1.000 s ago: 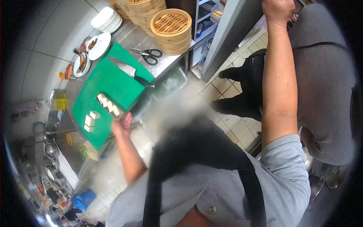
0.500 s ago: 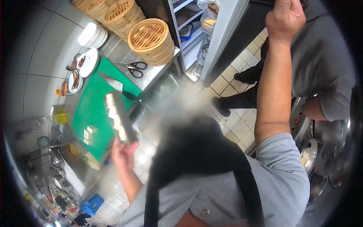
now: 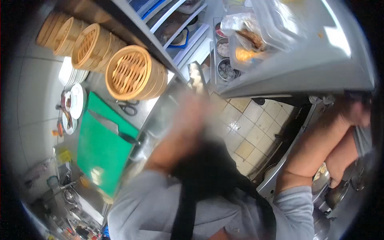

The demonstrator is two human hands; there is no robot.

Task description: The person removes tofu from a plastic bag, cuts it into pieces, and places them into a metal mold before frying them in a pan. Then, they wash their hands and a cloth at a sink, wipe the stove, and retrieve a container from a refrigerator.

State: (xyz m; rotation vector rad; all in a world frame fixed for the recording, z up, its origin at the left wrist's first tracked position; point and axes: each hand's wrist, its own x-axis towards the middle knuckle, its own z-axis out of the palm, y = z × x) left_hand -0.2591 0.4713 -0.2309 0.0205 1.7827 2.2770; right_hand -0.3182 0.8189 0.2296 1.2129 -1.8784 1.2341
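Note:
My left hand (image 3: 191,114), blurred by motion, holds a narrow metal container (image 3: 196,76) with white pieces in it. It reaches toward the lower shelves of the open fridge (image 3: 188,52). My right hand (image 3: 357,113) is closed at the outer edge of the fridge door (image 3: 296,80), partly in shadow. Inside the door, a rack carries round metal tins (image 3: 228,70) of food, and above them are plastic bags and a clear tub with something yellow. The green cutting board (image 3: 106,140) lies to the left, bearing a knife (image 3: 105,122) and small white cubes (image 3: 96,175).
Bamboo steamers (image 3: 130,74) stand along the back of the counter beside the fridge. Scissors (image 3: 129,108), stacked white plates (image 3: 72,73) and small dishes are near the board. At right, a co-worker's hand (image 3: 337,170) is over pans on the stove. Tiled floor (image 3: 240,124) lies below.
My left hand has carried the metal container from beside the cutting board over to the fridge opening. The fridge door has swung wider, my right hand moving with it toward the right.

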